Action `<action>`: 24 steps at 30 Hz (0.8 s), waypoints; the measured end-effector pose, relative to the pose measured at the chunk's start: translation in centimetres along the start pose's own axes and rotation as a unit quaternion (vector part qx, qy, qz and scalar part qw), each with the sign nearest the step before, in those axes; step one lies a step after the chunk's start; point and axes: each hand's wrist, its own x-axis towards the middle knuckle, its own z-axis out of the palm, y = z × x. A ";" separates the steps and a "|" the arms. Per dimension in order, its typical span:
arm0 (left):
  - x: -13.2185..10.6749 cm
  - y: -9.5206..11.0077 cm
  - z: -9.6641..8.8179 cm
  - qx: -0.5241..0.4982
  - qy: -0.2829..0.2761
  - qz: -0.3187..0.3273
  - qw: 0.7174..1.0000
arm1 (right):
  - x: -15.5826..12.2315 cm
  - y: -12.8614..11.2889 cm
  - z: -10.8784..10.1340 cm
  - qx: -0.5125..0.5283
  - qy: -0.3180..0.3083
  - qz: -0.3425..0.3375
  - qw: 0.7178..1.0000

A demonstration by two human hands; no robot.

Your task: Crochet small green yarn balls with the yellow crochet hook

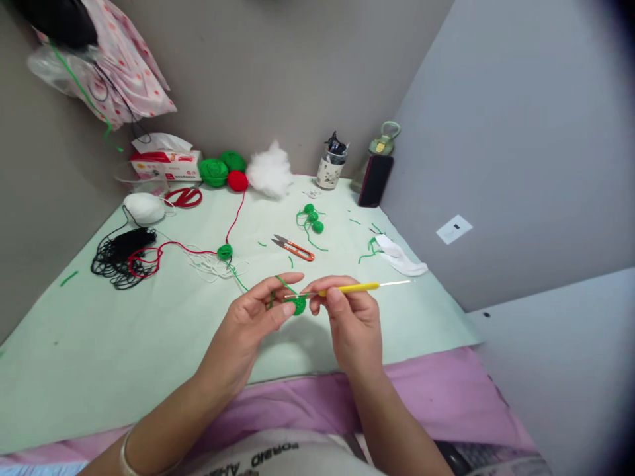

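My left hand point(255, 311) pinches a small green crochet piece point(298, 305), with green yarn running over its raised index finger. In my right hand point(350, 317) is a crochet hook point(353, 288) with a yellow handle, its metal tip at the green piece. A strand leads from the left hand back toward a small ball of green yarn point(225, 252) on the table. Beyond the hands lie orange-handled thread snips point(295, 248) and several little green crocheted balls point(313, 217) with loose tails.
Black yarn point(124, 254), white yarn point(144, 207), red scissors point(183, 197) and a tissue box point(171, 165) are at the left. Stuffing point(270, 170), a pen cup point(330, 170), a phone point(376, 181) and a bottle point(383, 142) stand at the back. White fabric point(399, 256) lies right.
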 end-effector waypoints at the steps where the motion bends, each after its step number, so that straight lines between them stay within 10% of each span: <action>1: 0.0 0.0 -0.1 0.008 0.002 0.005 1.000 | 0.1 0.0 -0.1 0.018 0.000 0.011 1.000; 7: 0.1 -0.3 -0.7 0.045 0.009 0.036 0.998 | -0.1 -0.6 -0.1 -0.026 -0.005 -0.015 1.000; 15: 0.0 -0.4 -0.4 0.145 0.067 0.114 0.980 | -1.5 -0.8 -0.1 -0.259 -0.070 -0.258 0.928; 24: 0.2 -0.1 -0.8 0.137 0.034 0.100 0.985 | -1.2 -1.1 0.1 -0.200 -0.031 -0.219 0.954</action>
